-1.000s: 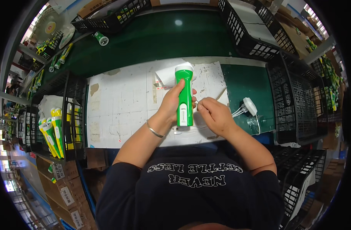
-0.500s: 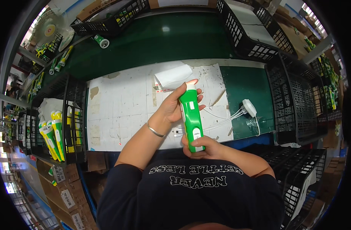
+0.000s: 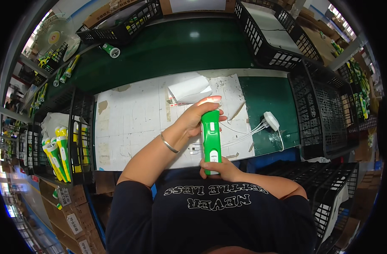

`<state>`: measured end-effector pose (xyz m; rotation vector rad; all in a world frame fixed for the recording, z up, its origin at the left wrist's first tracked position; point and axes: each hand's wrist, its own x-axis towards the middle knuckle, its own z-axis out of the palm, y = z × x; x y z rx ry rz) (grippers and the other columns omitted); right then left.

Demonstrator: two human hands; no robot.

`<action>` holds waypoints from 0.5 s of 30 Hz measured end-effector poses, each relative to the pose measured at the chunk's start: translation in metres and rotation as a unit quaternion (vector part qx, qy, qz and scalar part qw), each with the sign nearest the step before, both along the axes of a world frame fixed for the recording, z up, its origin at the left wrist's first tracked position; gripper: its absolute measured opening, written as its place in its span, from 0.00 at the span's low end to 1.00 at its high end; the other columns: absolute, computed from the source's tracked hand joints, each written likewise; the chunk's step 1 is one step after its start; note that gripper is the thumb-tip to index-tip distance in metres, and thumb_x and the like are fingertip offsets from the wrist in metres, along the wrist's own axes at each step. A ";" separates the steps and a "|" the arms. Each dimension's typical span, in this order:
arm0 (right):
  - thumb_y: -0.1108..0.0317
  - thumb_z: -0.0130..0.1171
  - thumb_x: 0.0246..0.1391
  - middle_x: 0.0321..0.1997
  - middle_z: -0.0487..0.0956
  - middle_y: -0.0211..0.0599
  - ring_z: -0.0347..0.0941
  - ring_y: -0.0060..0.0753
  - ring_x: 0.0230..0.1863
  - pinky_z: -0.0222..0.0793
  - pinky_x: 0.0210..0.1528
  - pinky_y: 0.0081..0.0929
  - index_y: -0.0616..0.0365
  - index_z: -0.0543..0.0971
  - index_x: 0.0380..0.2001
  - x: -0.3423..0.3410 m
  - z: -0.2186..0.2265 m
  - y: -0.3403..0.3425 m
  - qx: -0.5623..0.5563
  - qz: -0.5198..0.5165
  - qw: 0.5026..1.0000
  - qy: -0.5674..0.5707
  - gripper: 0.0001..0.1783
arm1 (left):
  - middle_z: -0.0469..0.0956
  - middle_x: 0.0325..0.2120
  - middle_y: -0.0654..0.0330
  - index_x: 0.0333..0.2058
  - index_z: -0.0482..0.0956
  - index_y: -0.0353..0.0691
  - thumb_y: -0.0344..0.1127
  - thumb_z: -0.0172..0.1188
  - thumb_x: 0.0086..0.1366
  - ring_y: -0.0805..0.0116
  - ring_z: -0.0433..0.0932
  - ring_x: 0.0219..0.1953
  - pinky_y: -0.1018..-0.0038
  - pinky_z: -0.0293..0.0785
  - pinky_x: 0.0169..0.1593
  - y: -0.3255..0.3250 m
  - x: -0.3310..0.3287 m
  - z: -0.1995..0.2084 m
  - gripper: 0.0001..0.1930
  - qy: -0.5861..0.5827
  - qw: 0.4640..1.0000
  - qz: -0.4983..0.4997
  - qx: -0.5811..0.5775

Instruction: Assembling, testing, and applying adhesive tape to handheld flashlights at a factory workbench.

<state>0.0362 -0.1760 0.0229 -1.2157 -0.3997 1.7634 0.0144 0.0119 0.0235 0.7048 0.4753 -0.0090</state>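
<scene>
A green flashlight (image 3: pixel 211 134) with a white switch and a white patch near its tail is held upright in the picture between both hands, over the near part of the worktop. My left hand (image 3: pixel 200 114) wraps round the head end; its fingers curl over the lens, and light glows reddish through them. At the tail end my right hand (image 3: pixel 216 168) is closed round the body. Beyond the left hand lies a folded white paper (image 3: pixel 189 89). White cables (image 3: pixel 244 134) run from behind the flashlight to a white charger block (image 3: pixel 271 120) on the right.
A black crate (image 3: pixel 81 169) with yellow-green flashlights (image 3: pixel 58 150) stands at the left, another black crate (image 3: pixel 329 108) at the right. White sheeting (image 3: pixel 128 122) covers part of the green table (image 3: pixel 176 40). At the far left lies a green flashlight (image 3: pixel 112 51); more crates line the back.
The left hand has slid over the flashlight's head, now covering the lens. The flashlight has shifted slightly toward me and stands straighter, and the right hand has moved nearer with it.
</scene>
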 end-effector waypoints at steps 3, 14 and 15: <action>0.54 0.54 0.53 0.27 0.75 0.27 0.65 0.17 0.31 0.58 0.31 0.17 0.52 0.73 0.34 -0.001 -0.004 -0.001 0.035 0.002 0.999 -0.016 0.14 | 0.71 0.39 0.52 0.58 0.59 0.43 0.38 0.59 0.57 0.55 0.76 0.43 0.58 0.77 0.36 0.000 0.003 0.002 0.31 -0.008 1.000 -0.019 0.021; 0.61 0.58 0.51 0.34 0.75 0.33 0.70 0.22 0.36 0.63 0.39 0.19 0.57 0.71 0.37 0.004 0.004 -0.002 0.124 0.052 0.984 0.115 0.14 | 0.73 0.42 0.56 0.62 0.53 0.51 0.33 0.60 0.56 0.58 0.72 0.49 0.47 0.68 0.53 -0.005 -0.006 -0.006 0.37 -0.184 0.960 -0.082 -0.194; 0.61 0.58 0.51 0.34 0.75 0.33 0.70 0.22 0.36 0.63 0.39 0.19 0.57 0.71 0.37 0.005 0.000 -0.001 0.124 0.050 0.984 0.116 0.14 | 0.73 0.42 0.56 0.62 0.53 0.51 0.33 0.60 0.56 0.58 0.72 0.49 0.47 0.68 0.53 -0.004 -0.005 -0.006 0.37 -0.183 0.960 -0.083 -0.194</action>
